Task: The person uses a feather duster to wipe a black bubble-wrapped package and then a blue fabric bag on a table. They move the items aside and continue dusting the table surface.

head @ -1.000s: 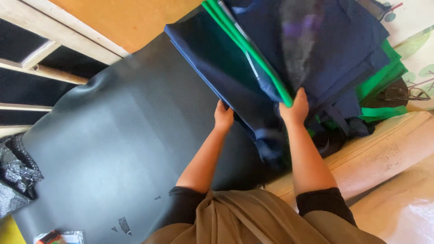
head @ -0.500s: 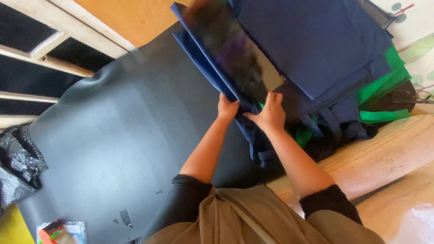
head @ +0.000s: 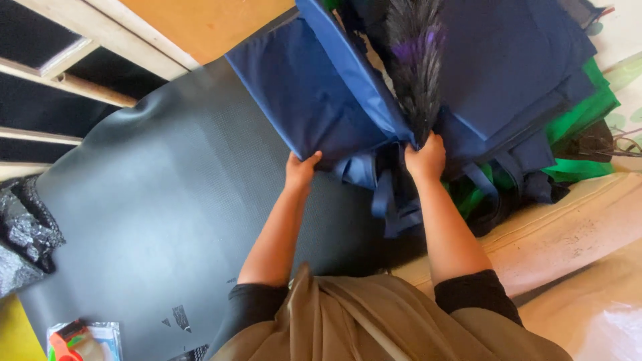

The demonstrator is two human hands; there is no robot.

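Note:
A navy blue fabric bag (head: 314, 100) is held up over a dark grey mat (head: 154, 220). My left hand (head: 299, 170) pinches its lower left corner. My right hand (head: 424, 157) grips the bag's lower right edge, beside a dark bag with a purple feather print (head: 414, 60). Blue straps (head: 384, 194) hang down between my hands. Behind lies a pile of navy (head: 515, 87) and green bags (head: 575, 120).
A wooden frame with slats (head: 80, 67) runs along the upper left. Black crinkled plastic (head: 23, 234) sits at the left edge. A small packet with an orange item (head: 80, 337) lies at the bottom left. A pale wooden board (head: 568, 234) borders the mat on the right.
My hands have moved apart along the bag's lower edge. The navy bag has been drawn out to the left and spread over the mat. The feather-print bag now stands behind my right hand.

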